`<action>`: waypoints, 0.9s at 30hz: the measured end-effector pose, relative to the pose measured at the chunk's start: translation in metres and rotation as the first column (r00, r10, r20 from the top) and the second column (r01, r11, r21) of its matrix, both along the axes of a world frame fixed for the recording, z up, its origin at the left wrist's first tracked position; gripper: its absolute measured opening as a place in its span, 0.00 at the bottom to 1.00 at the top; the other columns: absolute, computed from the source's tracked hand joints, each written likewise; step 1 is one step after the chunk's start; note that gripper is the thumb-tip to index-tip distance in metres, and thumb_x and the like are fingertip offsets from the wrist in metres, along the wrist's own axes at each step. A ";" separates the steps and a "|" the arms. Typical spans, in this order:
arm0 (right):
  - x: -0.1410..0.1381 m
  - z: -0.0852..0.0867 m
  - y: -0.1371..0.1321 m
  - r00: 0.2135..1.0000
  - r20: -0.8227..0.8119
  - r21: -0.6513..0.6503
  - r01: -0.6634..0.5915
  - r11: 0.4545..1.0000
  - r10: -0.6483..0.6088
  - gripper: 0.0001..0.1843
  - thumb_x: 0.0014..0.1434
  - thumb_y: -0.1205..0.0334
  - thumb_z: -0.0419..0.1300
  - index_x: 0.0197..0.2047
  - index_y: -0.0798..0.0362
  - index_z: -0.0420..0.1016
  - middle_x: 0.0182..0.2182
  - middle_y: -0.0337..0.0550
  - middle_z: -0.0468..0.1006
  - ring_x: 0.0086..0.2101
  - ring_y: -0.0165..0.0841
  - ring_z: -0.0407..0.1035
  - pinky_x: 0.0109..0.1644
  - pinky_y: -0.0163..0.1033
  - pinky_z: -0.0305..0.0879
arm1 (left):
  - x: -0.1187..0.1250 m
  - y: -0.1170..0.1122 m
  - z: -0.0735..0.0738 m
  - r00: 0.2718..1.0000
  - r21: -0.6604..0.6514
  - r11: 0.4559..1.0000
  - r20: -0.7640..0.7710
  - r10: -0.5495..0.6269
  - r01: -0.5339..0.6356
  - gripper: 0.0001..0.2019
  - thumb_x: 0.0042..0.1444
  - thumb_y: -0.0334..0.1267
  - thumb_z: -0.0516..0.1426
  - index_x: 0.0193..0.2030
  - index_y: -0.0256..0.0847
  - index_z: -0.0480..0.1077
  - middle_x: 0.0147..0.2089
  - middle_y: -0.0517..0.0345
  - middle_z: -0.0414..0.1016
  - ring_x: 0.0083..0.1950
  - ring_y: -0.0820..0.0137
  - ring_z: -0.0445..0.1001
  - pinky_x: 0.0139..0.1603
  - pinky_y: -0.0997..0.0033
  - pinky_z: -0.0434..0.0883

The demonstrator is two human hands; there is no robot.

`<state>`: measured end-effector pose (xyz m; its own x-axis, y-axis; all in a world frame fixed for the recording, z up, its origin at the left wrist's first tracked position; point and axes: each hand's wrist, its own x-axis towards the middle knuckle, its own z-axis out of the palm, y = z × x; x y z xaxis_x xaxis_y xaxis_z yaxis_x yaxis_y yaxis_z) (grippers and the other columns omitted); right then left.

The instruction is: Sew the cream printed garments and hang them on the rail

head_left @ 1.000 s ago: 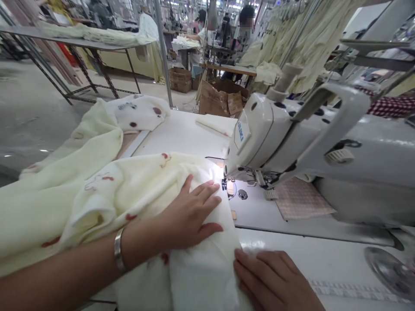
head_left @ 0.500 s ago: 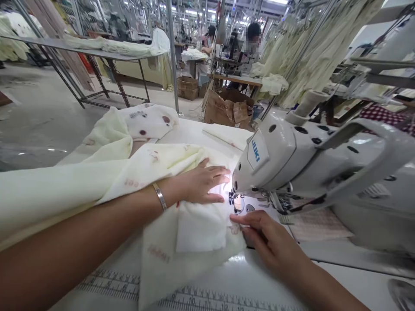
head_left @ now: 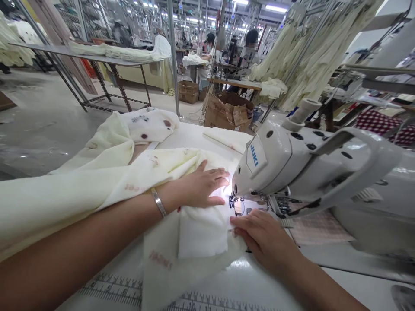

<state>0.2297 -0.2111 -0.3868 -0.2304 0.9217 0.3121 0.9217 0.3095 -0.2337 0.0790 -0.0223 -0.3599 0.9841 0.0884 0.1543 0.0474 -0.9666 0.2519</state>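
A pale cream fabric [head_left: 97, 185] with small red prints lies across the white sewing table [head_left: 246, 280]. My left hand [head_left: 201, 186] rests flat on it, fingers stretched toward the needle of the white sewing machine [head_left: 292, 160]. A silver bracelet [head_left: 158, 202] sits on that wrist. My right hand [head_left: 262, 235] lies in front of the presser foot, its fingers pressing the fabric's folded edge down on the table. A white folded layer [head_left: 201, 231] lies between the two hands.
A printed ruler scale [head_left: 129, 293] runs along the table's near edge. A cardboard box [head_left: 227, 113] stands behind the table. Metal tables with cream cloth [head_left: 106, 51] and hanging cream garments [head_left: 304, 47] fill the back, where other people sit at machines.
Both hands slid the fabric forward to the needle; my right hand came from the near edge up to the presser foot. In the last half second little has moved.
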 end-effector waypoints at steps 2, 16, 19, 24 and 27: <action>0.001 -0.003 0.003 1.000 0.008 0.064 -0.019 0.998 0.018 0.12 0.61 0.69 0.50 0.47 0.51 0.68 0.38 0.44 0.75 0.36 0.32 0.69 0.39 0.39 0.65 | 0.000 -0.019 0.008 0.989 -0.054 0.988 -0.003 0.145 -0.145 0.03 0.56 0.34 0.52 0.35 0.39 0.65 0.41 0.56 0.70 0.49 0.64 0.67 0.59 0.52 0.52; 0.001 0.004 -0.004 0.990 0.058 0.127 -0.132 0.983 0.126 0.07 0.58 0.72 0.52 0.35 0.55 0.71 0.26 0.40 0.68 0.29 0.31 0.59 0.32 0.38 0.58 | -0.024 -0.067 -0.021 0.977 0.016 0.985 0.129 0.169 -0.173 0.09 0.61 0.40 0.49 0.43 0.37 0.64 0.55 0.45 0.63 0.60 0.57 0.57 0.62 0.46 0.51; 0.000 0.008 -0.007 0.989 0.088 0.133 -0.133 0.982 0.122 0.07 0.58 0.72 0.52 0.37 0.57 0.71 0.25 0.41 0.68 0.28 0.31 0.58 0.31 0.38 0.56 | -0.024 -0.068 -0.017 0.987 0.063 0.993 0.137 0.090 -0.099 0.07 0.61 0.37 0.49 0.39 0.39 0.66 0.49 0.50 0.66 0.54 0.62 0.63 0.62 0.46 0.49; -0.001 0.007 -0.007 0.986 0.139 0.132 -0.109 0.985 0.091 0.09 0.59 0.72 0.51 0.37 0.57 0.72 0.25 0.42 0.68 0.27 0.31 0.59 0.31 0.37 0.57 | -0.022 -0.058 -0.017 0.993 0.050 0.998 0.119 0.019 -0.025 0.09 0.62 0.37 0.48 0.37 0.40 0.68 0.43 0.54 0.68 0.44 0.68 0.67 0.60 0.52 0.52; 0.000 0.002 0.000 0.983 0.179 0.174 -0.071 0.982 0.039 0.11 0.60 0.70 0.50 0.41 0.56 0.72 0.26 0.43 0.70 0.29 0.32 0.62 0.34 0.39 0.60 | -0.017 -0.044 -0.016 0.992 0.041 0.999 0.129 -0.007 0.001 0.09 0.62 0.37 0.48 0.37 0.40 0.68 0.43 0.55 0.68 0.44 0.68 0.66 0.59 0.56 0.53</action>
<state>0.2299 -0.2109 -0.3853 -0.3442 0.8389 0.4216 0.9237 0.3830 -0.0079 0.0622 -0.0662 -0.3756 0.9561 0.0756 0.2833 0.0131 -0.9762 0.2163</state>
